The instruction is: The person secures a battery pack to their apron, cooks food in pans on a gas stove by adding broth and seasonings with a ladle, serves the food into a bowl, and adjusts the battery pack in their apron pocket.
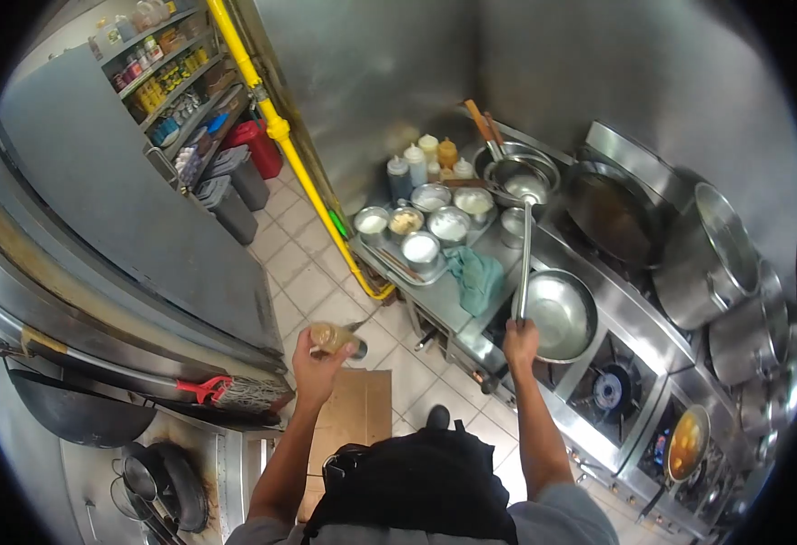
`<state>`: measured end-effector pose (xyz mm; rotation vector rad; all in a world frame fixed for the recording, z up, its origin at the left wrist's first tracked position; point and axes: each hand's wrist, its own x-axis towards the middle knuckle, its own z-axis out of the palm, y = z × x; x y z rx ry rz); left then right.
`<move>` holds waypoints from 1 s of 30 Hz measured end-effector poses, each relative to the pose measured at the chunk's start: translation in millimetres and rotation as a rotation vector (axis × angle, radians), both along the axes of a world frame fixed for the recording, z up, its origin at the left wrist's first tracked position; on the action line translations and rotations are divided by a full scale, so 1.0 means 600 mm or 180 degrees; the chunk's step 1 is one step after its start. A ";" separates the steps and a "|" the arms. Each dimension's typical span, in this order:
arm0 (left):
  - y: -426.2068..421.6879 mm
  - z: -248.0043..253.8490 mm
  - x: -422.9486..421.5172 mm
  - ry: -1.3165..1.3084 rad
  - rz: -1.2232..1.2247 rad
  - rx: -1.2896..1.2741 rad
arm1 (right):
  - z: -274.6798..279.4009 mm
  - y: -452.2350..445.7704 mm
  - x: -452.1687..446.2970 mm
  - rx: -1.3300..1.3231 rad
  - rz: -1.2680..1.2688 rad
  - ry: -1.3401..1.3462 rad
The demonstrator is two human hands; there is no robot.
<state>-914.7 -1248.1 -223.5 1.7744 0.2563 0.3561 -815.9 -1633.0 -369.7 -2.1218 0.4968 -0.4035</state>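
My left hand [317, 365] is closed around a small tan bundle [329, 337] that looks wrapped in clear plastic. A small dark, shiny part shows beside the fingertips; what it is I cannot make out. Gripped in my right hand [522, 343] is the long metal handle of a ladle [525, 259]. The ladle's bowl end reaches the stacked pans at the back of the counter. Right beside this hand, a wide steel wok [557, 315] rests on the stove. Steel tubs of white powders or pastes [421, 248] stand on the counter, left of the ladle.
Squeeze bottles [415, 163] and a green cloth [476, 278] are on the counter. To the right are a lit burner with a small pan of orange food [689, 442], a dark wok [609, 213] and tall stockpots [705, 259]. Cardboard [353, 409] lies on the tiled floor.
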 end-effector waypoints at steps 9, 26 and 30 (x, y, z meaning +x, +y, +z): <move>0.056 0.034 0.448 -0.0875 -0.0207 0.0887 | -0.136 0.164 0.237 0.0055 -0.0808 0.0618; 0.068 -0.300 0.941 -0.0133 -0.1698 0.2056 | 0.111 0.431 0.021 0.1631 -0.0138 0.1240; 0.079 -0.251 0.893 0.0380 -0.1528 0.2047 | 0.099 0.505 0.030 0.1698 0.0423 0.1780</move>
